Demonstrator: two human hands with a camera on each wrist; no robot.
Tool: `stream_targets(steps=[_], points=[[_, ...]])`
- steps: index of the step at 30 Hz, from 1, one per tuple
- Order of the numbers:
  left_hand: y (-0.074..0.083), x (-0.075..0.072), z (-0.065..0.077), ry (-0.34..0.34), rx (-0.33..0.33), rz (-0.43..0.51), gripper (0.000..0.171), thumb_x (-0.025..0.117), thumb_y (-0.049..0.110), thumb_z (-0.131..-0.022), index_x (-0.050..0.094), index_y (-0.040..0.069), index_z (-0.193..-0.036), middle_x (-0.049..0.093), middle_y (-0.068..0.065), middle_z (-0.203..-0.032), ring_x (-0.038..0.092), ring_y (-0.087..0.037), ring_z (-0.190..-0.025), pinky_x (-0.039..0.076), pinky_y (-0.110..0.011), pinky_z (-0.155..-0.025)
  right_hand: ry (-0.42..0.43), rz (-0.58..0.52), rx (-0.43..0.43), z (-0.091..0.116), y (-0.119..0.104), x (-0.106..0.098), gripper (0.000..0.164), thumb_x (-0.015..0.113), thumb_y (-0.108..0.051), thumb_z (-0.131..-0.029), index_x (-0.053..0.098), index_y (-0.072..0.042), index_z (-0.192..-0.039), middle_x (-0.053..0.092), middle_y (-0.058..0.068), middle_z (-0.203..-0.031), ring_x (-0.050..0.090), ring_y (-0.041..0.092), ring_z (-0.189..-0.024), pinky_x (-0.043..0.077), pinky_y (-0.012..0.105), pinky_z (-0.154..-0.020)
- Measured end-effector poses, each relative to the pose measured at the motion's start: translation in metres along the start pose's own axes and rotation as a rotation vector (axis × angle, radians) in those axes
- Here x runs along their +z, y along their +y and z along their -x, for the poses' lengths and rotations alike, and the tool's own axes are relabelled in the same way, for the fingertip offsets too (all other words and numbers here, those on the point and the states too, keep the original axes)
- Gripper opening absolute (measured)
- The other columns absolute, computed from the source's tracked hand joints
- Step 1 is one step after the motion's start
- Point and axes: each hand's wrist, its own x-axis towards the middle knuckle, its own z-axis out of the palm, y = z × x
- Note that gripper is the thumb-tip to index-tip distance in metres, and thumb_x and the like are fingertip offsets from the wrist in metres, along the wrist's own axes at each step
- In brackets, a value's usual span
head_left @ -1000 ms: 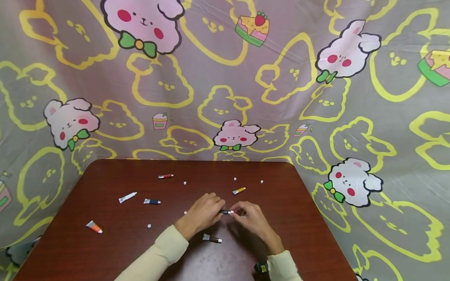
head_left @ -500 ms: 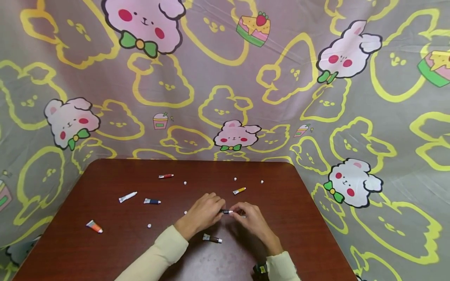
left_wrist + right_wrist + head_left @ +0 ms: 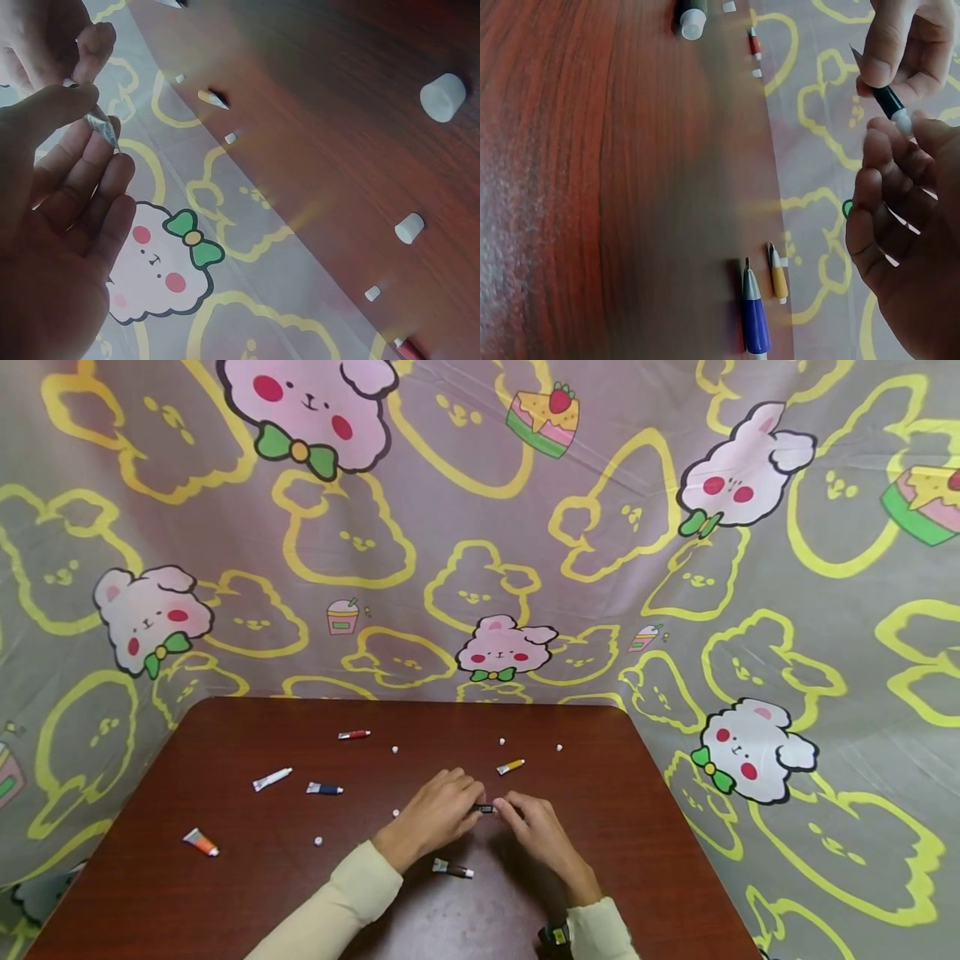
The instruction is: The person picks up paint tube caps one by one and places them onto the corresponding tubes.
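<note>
My left hand (image 3: 431,814) pinches a small black paint tube (image 3: 486,808) between thumb and fingers, above the middle of the table. In the left wrist view the tube's flat silver tail (image 3: 103,129) sticks out past my fingers. My right hand (image 3: 542,831) meets the tube's other end, its thumb and forefinger around the white screw cap (image 3: 902,122) in the right wrist view. In the head view the fingers hide that cap. A dark brown paint tube (image 3: 453,868) lies on the table just below my hands. A violet-blue tube (image 3: 755,322) shows in the right wrist view.
On the brown table (image 3: 247,910) lie orange (image 3: 201,842), white (image 3: 272,779), dark blue (image 3: 325,789), red (image 3: 354,735) and yellow (image 3: 511,767) paint tubes. Several loose white caps (image 3: 318,841) are scattered among them. A patterned cloth (image 3: 405,560) hangs around the table.
The right thumb and fingers have shifted on the cap end, so the white cap seen earlier is now covered in the head view. Both hands have risen very slightly.
</note>
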Motion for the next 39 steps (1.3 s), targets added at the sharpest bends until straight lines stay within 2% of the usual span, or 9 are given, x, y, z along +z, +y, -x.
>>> stream_targets(steps=[5, 9, 13, 16, 18, 22, 28, 35, 39], points=[[0.0012, -0.0011, -0.0015, 0.005, 0.013, 0.019, 0.024, 0.09, 0.026, -0.089, 0.07, 0.018, -0.098, 0.073, 0.006, -0.092, 0.063, -0.014, -0.089, 0.052, -0.031, -0.081, 0.003, -0.028, 0.063, 0.0003, -0.0012, 0.0001, 0.038, 0.061, -0.022, -0.112, 0.064, -0.019, -0.075, 0.051, -0.016, -0.066, 0.047, -0.002, -0.06, 0.042, 0.021, -0.058], [0.0024, -0.0018, -0.002, -0.017, 0.003, 0.033, 0.023, 0.09, 0.027, -0.09, 0.071, 0.017, -0.099, 0.073, 0.005, -0.094, 0.063, -0.014, -0.09, 0.053, -0.032, -0.082, 0.018, -0.014, 0.059, 0.0003, -0.0026, -0.0004, 0.039, 0.062, -0.021, -0.112, 0.06, -0.019, -0.073, 0.044, -0.017, -0.066, 0.043, -0.002, -0.06, 0.038, 0.02, -0.058], [0.0036, -0.0021, -0.0017, -0.036, -0.011, 0.038, 0.022, 0.089, 0.028, -0.092, 0.071, 0.018, -0.1, 0.074, 0.006, -0.094, 0.063, -0.014, -0.091, 0.053, -0.032, -0.083, 0.046, -0.008, 0.059, 0.0006, -0.0038, 0.0003, 0.026, 0.065, -0.021, -0.11, 0.066, -0.017, -0.085, 0.051, -0.016, -0.074, 0.047, -0.001, -0.066, 0.042, 0.021, -0.062], [0.0042, -0.002, -0.0013, -0.038, -0.017, 0.043, 0.02, 0.088, 0.027, -0.093, 0.071, 0.019, -0.1, 0.073, 0.007, -0.094, 0.063, -0.013, -0.09, 0.053, -0.031, -0.082, 0.061, -0.049, 0.073, 0.0009, -0.0035, 0.0008, 0.013, 0.067, -0.021, -0.109, 0.072, -0.012, -0.1, 0.063, -0.011, -0.081, 0.055, 0.002, -0.071, 0.048, 0.022, -0.066], [0.0041, -0.0017, -0.0012, -0.028, -0.016, 0.047, 0.021, 0.088, 0.027, -0.093, 0.071, 0.018, -0.1, 0.073, 0.007, -0.093, 0.063, -0.013, -0.09, 0.053, -0.031, -0.082, 0.068, -0.088, 0.074, 0.0011, -0.0028, 0.0004, 0.009, 0.07, -0.02, -0.107, 0.072, -0.012, -0.104, 0.067, -0.008, -0.083, 0.057, 0.003, -0.072, 0.051, 0.022, -0.066], [0.0029, 0.0, -0.0017, -0.007, -0.012, 0.05, 0.021, 0.089, 0.026, -0.092, 0.071, 0.018, -0.099, 0.072, 0.007, -0.092, 0.062, -0.013, -0.089, 0.053, -0.031, -0.081, 0.072, -0.172, 0.074, 0.0014, -0.003, -0.003, 0.005, 0.077, -0.015, -0.102, 0.072, -0.013, -0.101, 0.072, -0.003, -0.085, 0.063, 0.008, -0.075, 0.056, 0.024, -0.067], [0.0016, 0.0011, -0.0018, 0.002, -0.02, 0.039, 0.022, 0.089, 0.025, -0.091, 0.07, 0.018, -0.098, 0.071, 0.007, -0.09, 0.062, -0.014, -0.088, 0.052, -0.032, -0.082, 0.054, -0.256, 0.087, 0.0035, -0.0029, -0.0071, 0.01, 0.083, -0.011, -0.096, 0.076, -0.013, -0.103, 0.077, 0.002, -0.09, 0.069, 0.012, -0.079, 0.06, 0.029, -0.071], [0.0034, -0.0012, -0.0022, -0.005, -0.022, 0.051, 0.02, 0.088, 0.026, -0.092, 0.071, 0.018, -0.099, 0.072, 0.007, -0.092, 0.062, -0.014, -0.089, 0.051, -0.032, -0.083, 0.051, -0.214, 0.105, 0.0047, -0.002, -0.0072, 0.005, 0.079, -0.013, -0.1, 0.078, -0.01, -0.102, 0.08, 0.0, -0.091, 0.07, 0.012, -0.079, 0.06, 0.029, -0.073], [0.0048, -0.0023, -0.004, 0.017, -0.013, 0.059, 0.02, 0.088, 0.025, -0.092, 0.071, 0.018, -0.1, 0.072, 0.007, -0.093, 0.063, -0.014, -0.09, 0.052, -0.032, -0.083, 0.059, -0.176, 0.113, 0.0044, -0.0015, -0.0071, 0.009, 0.075, -0.015, -0.103, 0.076, -0.013, -0.094, 0.074, -0.005, -0.082, 0.065, 0.004, -0.073, 0.055, 0.024, -0.067]])
